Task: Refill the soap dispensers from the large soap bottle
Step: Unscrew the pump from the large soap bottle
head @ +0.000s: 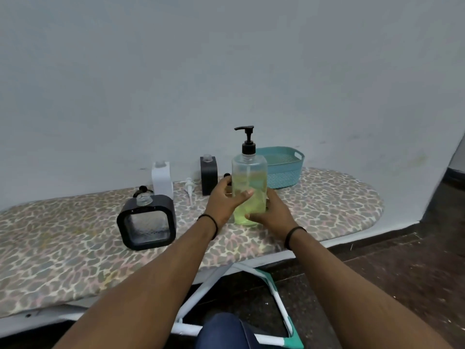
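Observation:
A tall clear soap bottle [249,180] with a black pump and yellow-green soap stands on the ironing board [63,248]. My left hand [226,200] grips its left side and my right hand [273,214] holds its lower right side. To the left, a square black-framed clear dispenser [147,222] stands with its neck uncapped. Behind it are a white dispenser [162,181] and a smaller black dispenser [208,175], both without pumps. A white pump [189,188] lies on the board between them, and a black pump [141,190] lies behind the square dispenser.
A teal perforated basket [285,167] sits at the back right, just behind the big bottle. The board has a leopard-print cover and stands against a grey wall. Its white and teal legs [276,298] and a dark floor show below.

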